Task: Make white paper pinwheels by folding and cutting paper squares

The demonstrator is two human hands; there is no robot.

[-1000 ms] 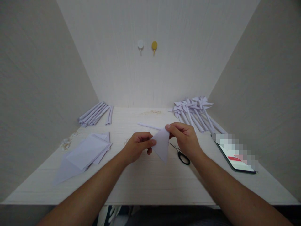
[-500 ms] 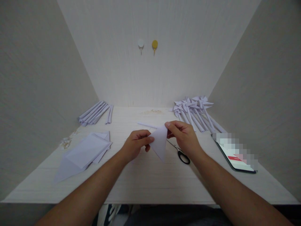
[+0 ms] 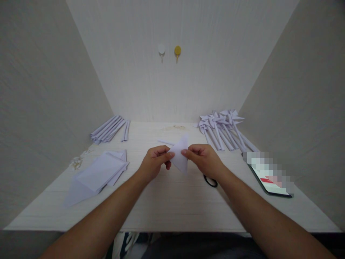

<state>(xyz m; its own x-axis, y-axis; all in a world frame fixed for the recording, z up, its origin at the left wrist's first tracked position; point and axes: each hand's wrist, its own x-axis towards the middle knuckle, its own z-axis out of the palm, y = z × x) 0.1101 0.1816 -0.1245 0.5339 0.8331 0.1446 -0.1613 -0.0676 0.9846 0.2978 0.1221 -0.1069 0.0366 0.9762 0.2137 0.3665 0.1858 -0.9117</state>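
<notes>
Above the middle of the bench, a folded paper triangle is held in the air between both hands. The left hand pinches its left corner, fingers closed on the sheet; the right hand pinches the middle from the right, fingers likewise clamped on it. The triangle's long axis runs from a tip at the top down to a point near the bench, and both hands are equally close. Scissors lie just under the right wrist. Flat sheets and rolled sticks lie to the left, finished pinwheels and a phone to the right, none in the way.
</notes>
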